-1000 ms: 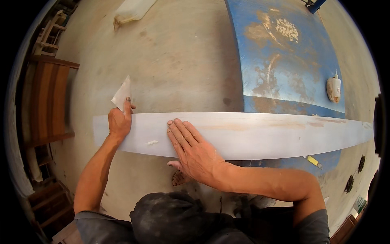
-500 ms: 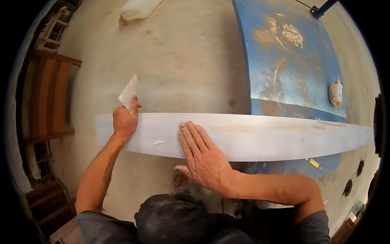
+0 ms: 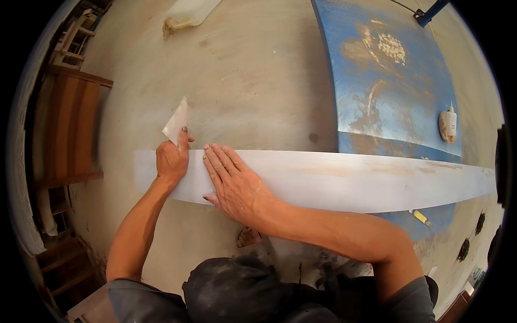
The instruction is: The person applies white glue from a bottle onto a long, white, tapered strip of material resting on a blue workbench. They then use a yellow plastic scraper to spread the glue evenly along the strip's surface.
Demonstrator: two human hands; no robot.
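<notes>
A long, whitish board (image 3: 323, 180) lies across in front of me, its right part over the blue tabletop and its left end beyond the table. At that left end, my left hand (image 3: 172, 161) is closed on a pale, flat, pointed piece (image 3: 176, 121) that sticks up past the board's far edge; its exact kind I cannot make out. The same hand rests against the board. My right hand (image 3: 237, 185) lies flat on the board just to the right, palm down and fingers stretched out. Whatever is under its palm is hidden.
On the blue table (image 3: 390, 102) are dusty smears, a patch of small pale bits (image 3: 391, 48) and a white nozzle bottle (image 3: 448, 125). A yellow cutter knife (image 3: 420, 217) lies near the board. Striped brown wood (image 3: 75, 126) stands left; a whitish block (image 3: 188, 16) is at the back.
My right hand has slid left along the board toward my left hand. The small white smear seen there before is now covered or gone. My left hand keeps its hold.
</notes>
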